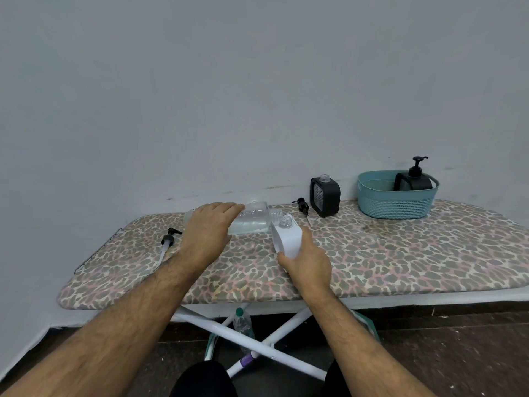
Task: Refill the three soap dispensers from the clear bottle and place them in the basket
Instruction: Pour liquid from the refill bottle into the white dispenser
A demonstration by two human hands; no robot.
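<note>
My left hand (207, 229) grips the clear bottle (252, 217), tipped on its side with its mouth at the open neck of the white dispenser (287, 235). My right hand (307, 260) holds that white dispenser, tilted, just above the board. A black dispenser (325, 197) without its pump stands at the back. Another black dispenser (413, 179) with its pump on sits in the teal basket (396, 203) at the far right. Two loose black pumps lie on the board, one (169, 241) at the left and one (303, 206) beside the open black dispenser.
Everything rests on an ironing board (372, 253) with a leopard-print cover, set against a grey wall. Under it are white crossed legs and a small plastic bottle (242, 325) on the dark floor.
</note>
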